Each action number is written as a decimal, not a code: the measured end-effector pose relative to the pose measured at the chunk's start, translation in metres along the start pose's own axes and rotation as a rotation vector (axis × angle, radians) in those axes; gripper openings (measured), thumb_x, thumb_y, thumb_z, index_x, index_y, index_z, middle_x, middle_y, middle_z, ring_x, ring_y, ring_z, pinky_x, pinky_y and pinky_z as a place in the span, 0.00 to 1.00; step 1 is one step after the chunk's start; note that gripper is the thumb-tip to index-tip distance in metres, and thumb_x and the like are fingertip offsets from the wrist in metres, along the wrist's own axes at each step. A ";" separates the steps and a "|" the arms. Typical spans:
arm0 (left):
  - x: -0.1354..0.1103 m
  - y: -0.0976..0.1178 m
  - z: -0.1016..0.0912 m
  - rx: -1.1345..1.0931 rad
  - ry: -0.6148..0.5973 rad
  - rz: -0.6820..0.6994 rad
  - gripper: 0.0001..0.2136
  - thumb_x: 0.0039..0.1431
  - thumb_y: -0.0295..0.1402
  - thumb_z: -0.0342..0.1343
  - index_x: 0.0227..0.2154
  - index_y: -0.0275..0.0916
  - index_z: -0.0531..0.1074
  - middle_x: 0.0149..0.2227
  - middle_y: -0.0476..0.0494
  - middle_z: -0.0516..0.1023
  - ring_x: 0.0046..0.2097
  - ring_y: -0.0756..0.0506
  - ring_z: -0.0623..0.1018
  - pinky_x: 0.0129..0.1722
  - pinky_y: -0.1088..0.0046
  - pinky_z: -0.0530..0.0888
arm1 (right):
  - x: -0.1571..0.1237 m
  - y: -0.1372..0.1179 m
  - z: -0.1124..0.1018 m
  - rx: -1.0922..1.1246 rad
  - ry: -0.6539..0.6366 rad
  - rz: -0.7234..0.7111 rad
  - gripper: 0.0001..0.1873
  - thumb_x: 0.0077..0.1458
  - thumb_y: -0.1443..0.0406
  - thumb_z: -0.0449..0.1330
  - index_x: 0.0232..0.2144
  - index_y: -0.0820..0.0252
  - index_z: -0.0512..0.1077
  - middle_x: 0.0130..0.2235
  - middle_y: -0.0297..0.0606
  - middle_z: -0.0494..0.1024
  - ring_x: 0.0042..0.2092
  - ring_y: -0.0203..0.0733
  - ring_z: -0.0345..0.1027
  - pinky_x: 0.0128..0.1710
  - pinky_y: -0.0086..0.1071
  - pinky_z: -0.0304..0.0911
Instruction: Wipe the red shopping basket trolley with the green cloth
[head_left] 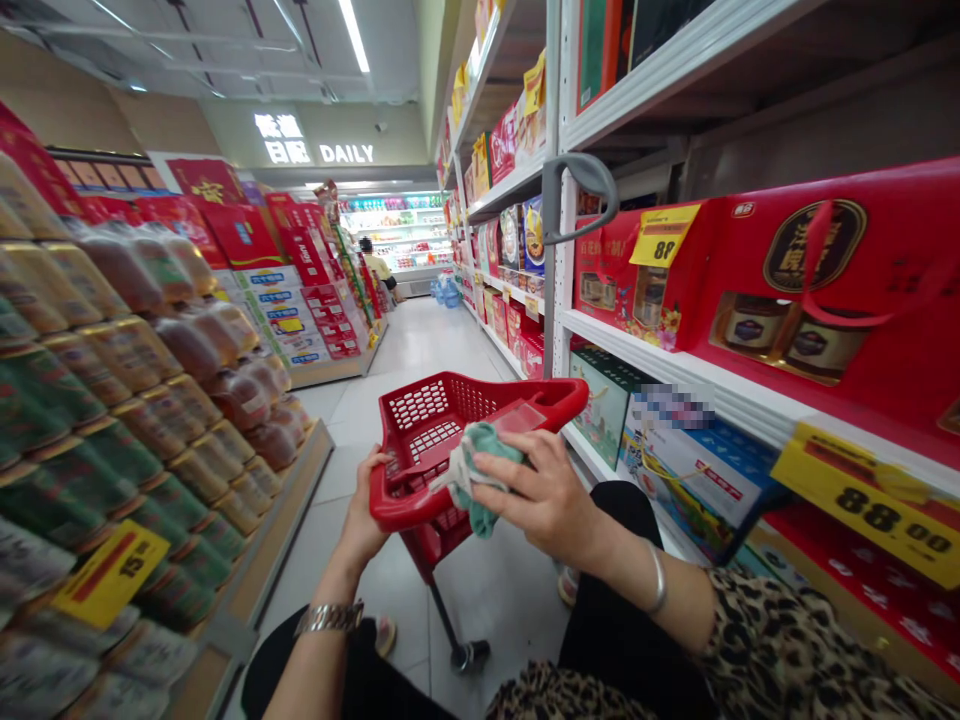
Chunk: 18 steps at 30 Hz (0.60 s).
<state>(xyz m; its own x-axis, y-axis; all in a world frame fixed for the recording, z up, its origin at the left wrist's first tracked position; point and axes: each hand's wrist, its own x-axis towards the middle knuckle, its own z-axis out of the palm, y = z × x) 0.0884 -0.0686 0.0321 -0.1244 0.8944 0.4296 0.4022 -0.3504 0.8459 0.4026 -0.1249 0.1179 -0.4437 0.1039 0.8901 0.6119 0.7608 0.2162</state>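
Observation:
A red plastic shopping basket on a wheeled stand sits in the aisle right in front of me. My left hand is closed on its near left rim. My right hand presses a crumpled green and white cloth against the near rim of the basket, fingers closed over it. The basket's grey handle sticks up at the right. A watch is on my left wrist and a bangle on my right.
Shelves of bottled drinks line the left side, with a yellow price tag. On the right, white shelves hold red gift boxes. The tiled aisle runs ahead; a person stands far down it.

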 end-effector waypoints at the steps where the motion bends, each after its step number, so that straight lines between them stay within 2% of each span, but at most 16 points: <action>1: -0.001 0.000 0.001 -0.020 0.008 -0.002 0.37 0.37 0.44 0.72 0.52 0.43 0.65 0.70 0.30 0.60 0.71 0.30 0.65 0.70 0.47 0.63 | 0.003 -0.011 0.004 0.000 0.008 -0.042 0.11 0.64 0.68 0.65 0.45 0.48 0.81 0.57 0.32 0.82 0.61 0.49 0.66 0.56 0.46 0.61; 5: -0.003 0.002 0.002 -0.073 0.048 0.048 0.33 0.42 0.49 0.67 0.51 0.43 0.66 0.65 0.33 0.68 0.67 0.31 0.70 0.69 0.48 0.66 | 0.009 -0.045 0.020 -0.027 0.064 -0.123 0.08 0.62 0.63 0.68 0.43 0.44 0.82 0.61 0.24 0.78 0.64 0.52 0.65 0.58 0.47 0.61; 8: -0.003 0.003 -0.001 -0.067 0.101 0.057 0.28 0.47 0.51 0.64 0.49 0.44 0.68 0.59 0.36 0.73 0.62 0.33 0.74 0.65 0.48 0.72 | 0.008 -0.054 0.029 -0.027 0.079 -0.141 0.07 0.62 0.60 0.68 0.43 0.40 0.82 0.62 0.18 0.77 0.64 0.50 0.66 0.56 0.45 0.63; 10: -0.001 0.001 -0.005 -0.088 0.105 0.052 0.29 0.46 0.51 0.65 0.49 0.45 0.68 0.57 0.37 0.75 0.58 0.33 0.77 0.62 0.48 0.75 | 0.004 -0.052 0.031 -0.013 0.060 -0.146 0.08 0.61 0.60 0.69 0.43 0.39 0.81 0.62 0.19 0.77 0.64 0.50 0.67 0.55 0.46 0.63; 12: 0.000 -0.003 -0.011 -0.134 0.092 0.053 0.33 0.40 0.49 0.69 0.50 0.44 0.67 0.58 0.36 0.74 0.57 0.33 0.78 0.60 0.49 0.76 | -0.001 -0.047 0.030 -0.008 0.041 -0.138 0.09 0.61 0.60 0.70 0.44 0.40 0.81 0.62 0.21 0.77 0.64 0.50 0.67 0.56 0.47 0.62; 14: 0.001 -0.008 -0.017 -0.172 0.103 0.053 0.36 0.36 0.46 0.73 0.50 0.44 0.67 0.59 0.34 0.74 0.58 0.31 0.77 0.60 0.49 0.76 | -0.006 -0.040 0.027 -0.016 0.041 -0.129 0.09 0.60 0.60 0.70 0.43 0.40 0.81 0.61 0.21 0.78 0.65 0.49 0.67 0.57 0.47 0.61; 18: 0.001 -0.009 -0.026 -0.192 0.124 0.025 0.35 0.37 0.46 0.73 0.50 0.44 0.68 0.61 0.35 0.72 0.64 0.30 0.72 0.65 0.50 0.72 | -0.014 -0.029 0.017 -0.033 0.067 -0.117 0.07 0.60 0.62 0.70 0.40 0.40 0.82 0.58 0.19 0.81 0.64 0.47 0.68 0.57 0.45 0.62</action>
<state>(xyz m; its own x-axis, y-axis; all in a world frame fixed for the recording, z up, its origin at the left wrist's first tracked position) 0.0611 -0.0716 0.0328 -0.2317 0.8480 0.4767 0.2276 -0.4291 0.8741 0.3799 -0.1371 0.0925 -0.4691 -0.0285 0.8827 0.5800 0.7438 0.3323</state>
